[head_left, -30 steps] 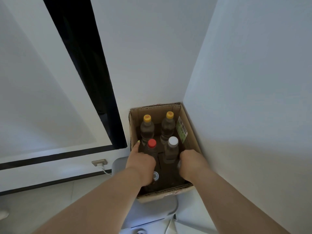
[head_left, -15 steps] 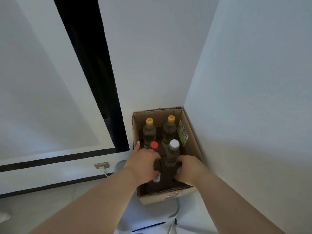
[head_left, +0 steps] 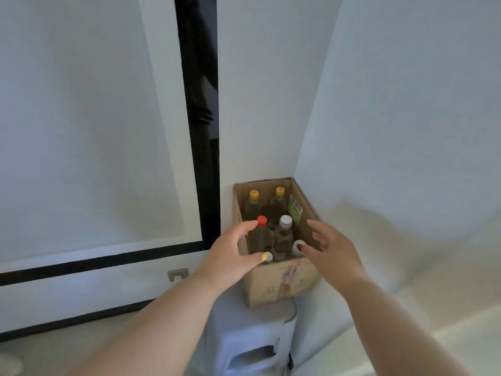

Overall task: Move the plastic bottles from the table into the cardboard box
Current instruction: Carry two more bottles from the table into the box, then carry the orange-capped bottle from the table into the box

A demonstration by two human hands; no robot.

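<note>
Both hands, left hand and right hand, have let go and lifted out empty, fingers spread, leaving six plastic bottles upright inside the cardboard box, so this load looks delivered.

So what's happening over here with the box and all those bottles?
A person is packing plastic bottles into a cardboard box that sits on a pale plastic stool in the corner. Six bottles stand upright inside: two with yellow caps at the back, a red cap and a white cap in the middle, two more at the front. Both hands, left hand and right hand, hover open at the box's rim, holding nothing.
</note>
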